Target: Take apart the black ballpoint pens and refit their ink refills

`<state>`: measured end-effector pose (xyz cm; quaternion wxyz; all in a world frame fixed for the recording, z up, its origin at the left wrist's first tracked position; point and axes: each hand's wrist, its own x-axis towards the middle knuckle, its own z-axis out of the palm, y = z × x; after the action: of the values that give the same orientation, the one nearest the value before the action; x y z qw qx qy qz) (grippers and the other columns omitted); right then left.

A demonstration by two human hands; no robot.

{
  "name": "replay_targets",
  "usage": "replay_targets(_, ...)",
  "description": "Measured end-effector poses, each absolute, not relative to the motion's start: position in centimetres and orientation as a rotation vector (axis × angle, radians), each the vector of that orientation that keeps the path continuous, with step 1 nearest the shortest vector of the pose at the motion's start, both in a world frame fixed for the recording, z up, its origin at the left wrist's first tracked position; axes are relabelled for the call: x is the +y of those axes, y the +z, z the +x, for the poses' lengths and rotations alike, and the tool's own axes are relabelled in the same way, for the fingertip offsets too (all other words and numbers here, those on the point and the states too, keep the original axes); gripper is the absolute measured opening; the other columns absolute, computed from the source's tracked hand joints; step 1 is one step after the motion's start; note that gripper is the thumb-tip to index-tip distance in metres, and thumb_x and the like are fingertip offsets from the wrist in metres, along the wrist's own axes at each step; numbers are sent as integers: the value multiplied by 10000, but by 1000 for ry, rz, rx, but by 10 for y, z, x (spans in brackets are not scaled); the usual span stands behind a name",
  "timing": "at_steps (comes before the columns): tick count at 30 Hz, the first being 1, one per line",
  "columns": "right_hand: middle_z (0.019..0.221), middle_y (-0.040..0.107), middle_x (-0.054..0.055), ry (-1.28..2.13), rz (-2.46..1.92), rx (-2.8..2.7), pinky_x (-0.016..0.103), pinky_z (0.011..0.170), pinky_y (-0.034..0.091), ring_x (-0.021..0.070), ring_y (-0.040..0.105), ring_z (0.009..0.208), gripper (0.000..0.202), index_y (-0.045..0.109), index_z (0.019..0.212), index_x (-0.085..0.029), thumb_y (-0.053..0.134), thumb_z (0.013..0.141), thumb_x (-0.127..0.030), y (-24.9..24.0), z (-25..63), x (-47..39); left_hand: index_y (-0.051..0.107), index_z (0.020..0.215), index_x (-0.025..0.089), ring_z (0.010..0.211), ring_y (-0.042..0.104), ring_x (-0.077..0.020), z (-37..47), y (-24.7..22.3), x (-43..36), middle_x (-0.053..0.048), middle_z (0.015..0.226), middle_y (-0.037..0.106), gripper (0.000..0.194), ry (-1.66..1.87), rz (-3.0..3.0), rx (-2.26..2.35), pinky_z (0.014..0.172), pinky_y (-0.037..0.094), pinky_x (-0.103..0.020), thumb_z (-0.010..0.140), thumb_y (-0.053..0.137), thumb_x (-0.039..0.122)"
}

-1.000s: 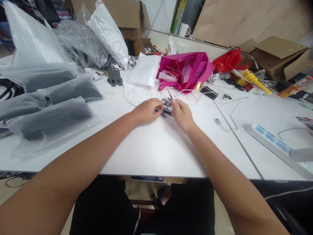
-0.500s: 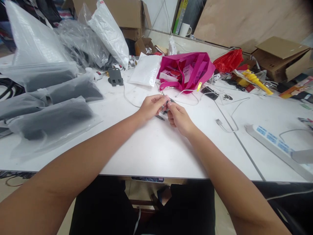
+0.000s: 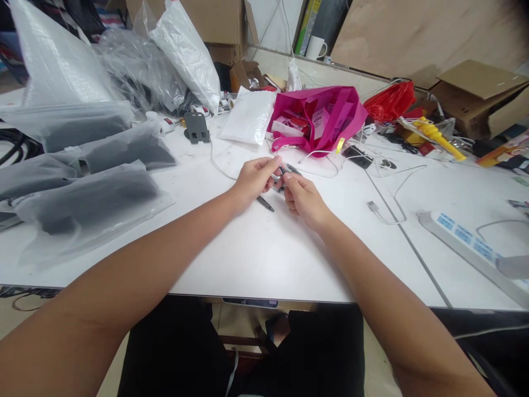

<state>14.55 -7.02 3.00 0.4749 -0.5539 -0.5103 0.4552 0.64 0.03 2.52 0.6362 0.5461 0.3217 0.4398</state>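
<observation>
Over the middle of the white table (image 3: pixel 264 259), my two hands meet with fingertips almost touching. My left hand (image 3: pixel 257 179) is closed in a pinch, thumb against forefinger; what lies between them is hidden. Below its fingers sticks out the dark tip of a pen (image 3: pixel 265 204); I cannot tell whether that hand holds it or it lies on the table. My right hand (image 3: pixel 305 199) is closed, its thumb and forefinger pinching a slim dark pen-like piece (image 3: pixel 282 170). Behind the right fingers more dark, slender pieces (image 3: pixel 292 169) show in part.
Frosted bags with dark contents (image 3: pixel 99 198) lie at left. A grey phone stand (image 3: pixel 197 128), a white packet (image 3: pixel 248 117) and a pink bag (image 3: pixel 316 118) stand behind my hands. A white cable (image 3: pixel 374 207) and a power strip (image 3: pixel 458 234) are at right.
My fingertips have drawn slightly apart, and the slim dark piece between them shows more. The pen tip below my left hand has shifted a little left and toward me.
</observation>
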Motion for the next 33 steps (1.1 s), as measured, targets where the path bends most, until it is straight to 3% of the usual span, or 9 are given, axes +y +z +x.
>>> replay_targets(3,553,340,-90,1103,-1360,-1241,267,415,136,80,243,428,454,598,868,-230,625,952,-676,30,145,-70,713,838,172,539,481,-58,6,24,2,16,668,576,237,1046,1214,746,502,354,-210,931,751,387)
replay_targets(7,546,341,-87,1076,-1369,-1239,268,413,139,82,244,427,435,598,856,-231,615,964,-652,29,145,-70,737,831,163,564,483,-62,6,24,2,3,677,593,231,1039,1216,722,516,368,-214,922,760,374)
replay_targets(25,620,373,-65,1055,-1323,-1369,291,435,178,104,270,496,610,601,904,-235,608,882,-845,22,147,-69,799,867,152,551,513,-55,8,25,2,1,670,645,180,1029,1209,709,518,378,-222,927,768,319)
replay_targets(33,680,436,-35,949,-1309,-1515,291,480,290,128,352,559,475,570,906,-244,558,981,-712,19,149,-68,787,829,124,535,503,-42,7,30,-1,-5,698,650,176,1025,1211,701,505,370,-216,940,746,254)
